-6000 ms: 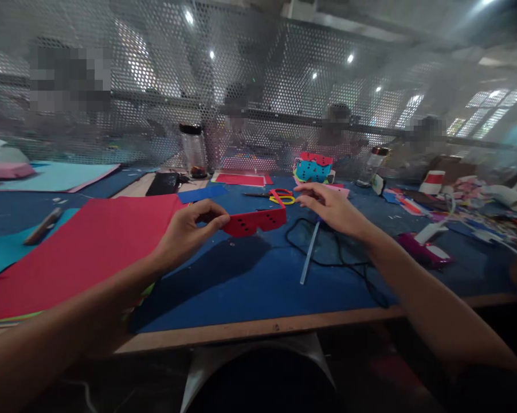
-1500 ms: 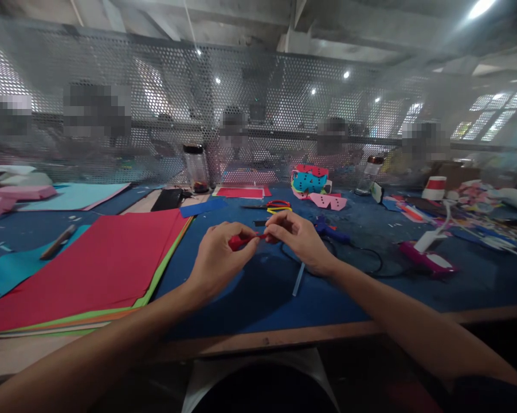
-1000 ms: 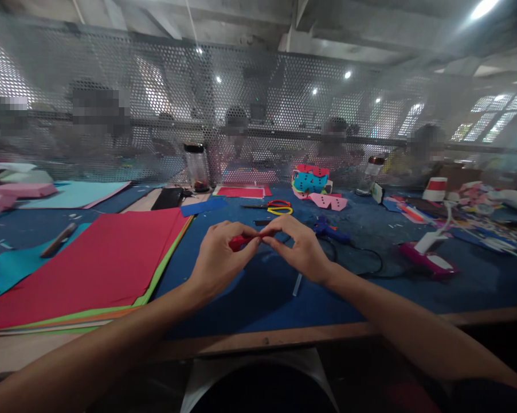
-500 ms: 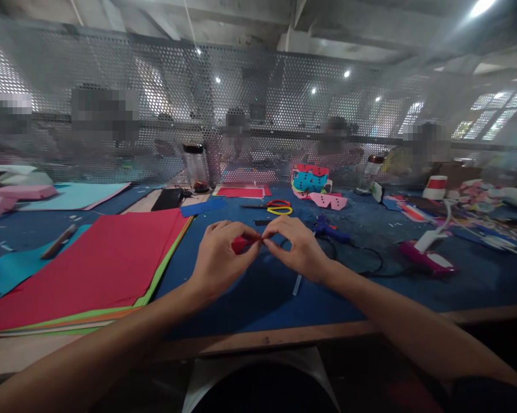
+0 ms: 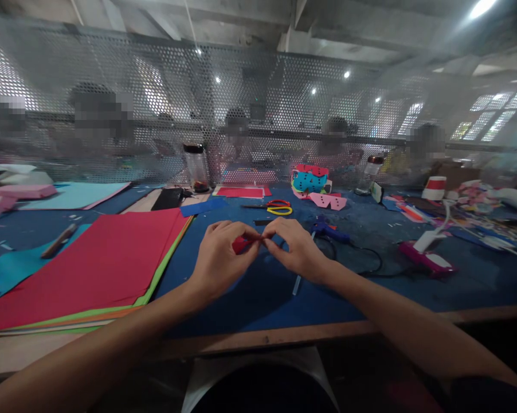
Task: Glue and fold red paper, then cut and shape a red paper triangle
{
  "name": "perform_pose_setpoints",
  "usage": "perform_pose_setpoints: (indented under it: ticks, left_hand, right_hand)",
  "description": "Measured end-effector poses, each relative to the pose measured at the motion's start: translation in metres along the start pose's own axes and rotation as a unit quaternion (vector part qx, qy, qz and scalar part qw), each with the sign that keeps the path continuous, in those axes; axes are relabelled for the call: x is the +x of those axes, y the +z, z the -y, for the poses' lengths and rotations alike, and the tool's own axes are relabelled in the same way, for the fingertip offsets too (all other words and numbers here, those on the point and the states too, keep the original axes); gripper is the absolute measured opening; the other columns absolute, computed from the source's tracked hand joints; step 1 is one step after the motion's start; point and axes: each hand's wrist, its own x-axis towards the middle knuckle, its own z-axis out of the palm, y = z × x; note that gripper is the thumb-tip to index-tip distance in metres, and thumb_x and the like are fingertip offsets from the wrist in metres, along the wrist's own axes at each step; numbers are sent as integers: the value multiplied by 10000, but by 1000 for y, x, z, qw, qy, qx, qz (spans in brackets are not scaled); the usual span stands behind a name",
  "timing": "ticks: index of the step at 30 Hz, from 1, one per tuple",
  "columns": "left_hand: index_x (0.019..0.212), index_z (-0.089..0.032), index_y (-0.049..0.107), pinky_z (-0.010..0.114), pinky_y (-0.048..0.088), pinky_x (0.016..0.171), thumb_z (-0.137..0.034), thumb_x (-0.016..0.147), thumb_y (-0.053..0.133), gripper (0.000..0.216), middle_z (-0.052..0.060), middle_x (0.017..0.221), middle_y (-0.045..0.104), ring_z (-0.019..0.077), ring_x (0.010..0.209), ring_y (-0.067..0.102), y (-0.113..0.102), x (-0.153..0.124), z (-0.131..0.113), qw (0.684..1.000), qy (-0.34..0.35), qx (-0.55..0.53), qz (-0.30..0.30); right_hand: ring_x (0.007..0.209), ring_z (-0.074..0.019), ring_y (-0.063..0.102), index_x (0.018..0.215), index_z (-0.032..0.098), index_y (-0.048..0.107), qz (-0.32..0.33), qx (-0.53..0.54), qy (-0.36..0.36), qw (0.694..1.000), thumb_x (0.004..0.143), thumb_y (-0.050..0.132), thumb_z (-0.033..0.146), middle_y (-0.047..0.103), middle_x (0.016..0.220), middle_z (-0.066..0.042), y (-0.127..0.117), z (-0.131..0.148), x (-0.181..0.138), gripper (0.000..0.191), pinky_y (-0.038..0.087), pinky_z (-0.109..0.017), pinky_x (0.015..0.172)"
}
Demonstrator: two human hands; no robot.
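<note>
My left hand (image 5: pixel 224 252) is closed in a pinch on a small red paper piece (image 5: pixel 240 245), which shows between thumb and fingers. My right hand (image 5: pixel 295 248) pinches at the tip of the same piece, its fingertips meeting those of the left. Most of the paper is hidden by the fingers. Both hands are above the blue table mat (image 5: pixel 241 310). Just past my right hand lies a blue glue gun (image 5: pixel 332 230), with a clear glue stick (image 5: pixel 298 282) below the wrist. Scissors (image 5: pixel 279 207) with red and yellow handles lie beyond the hands.
Stacked coloured paper sheets (image 5: pixel 99 258), red on top, lie at left. A craft knife (image 5: pixel 59 241) rests on blue paper. Cut masks (image 5: pixel 310 180) stand at the back near a glass bottle (image 5: pixel 196 169). A magenta power strip (image 5: pixel 430 259) with cables lies right. A perforated screen (image 5: pixel 258 86) closes the back.
My hands stay almost in place, both still pinching the red paper. The right hand has shifted very slightly. The things on the table have not moved.
</note>
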Motion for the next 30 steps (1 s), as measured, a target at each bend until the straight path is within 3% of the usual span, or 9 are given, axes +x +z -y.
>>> perform_pose_setpoints:
  ticks: [9,26,30]
  left_hand:
    - [888,-246,702,409,415,882,-179,869,654,85,-11,852,733,202,855,650,0,0,0,1000,-6,-15,1]
    - [824,-228,681,395,385,891,-227,875,626,75,-12,854,727,204,864,639,0,0,1,998,-32,-42,31]
    - [853,-223,697,367,405,888,-313,908,619,131,-8,876,725,203,877,640,-7,2,-2,994,-53,-81,43]
  right_hand:
    - [950,-208,568,989,209,533,32,-31,1,999,1039,443,222,623,999,-71,5,-1,-1,104,417,-358,865]
    - [900,-197,564,967,213,536,45,45,-2,998,994,522,206,606,957,-48,0,-1,0,31,419,-340,841]
    - [897,-192,574,959,218,551,38,57,3,998,970,536,162,621,947,-39,1,-4,0,58,420,-335,844]
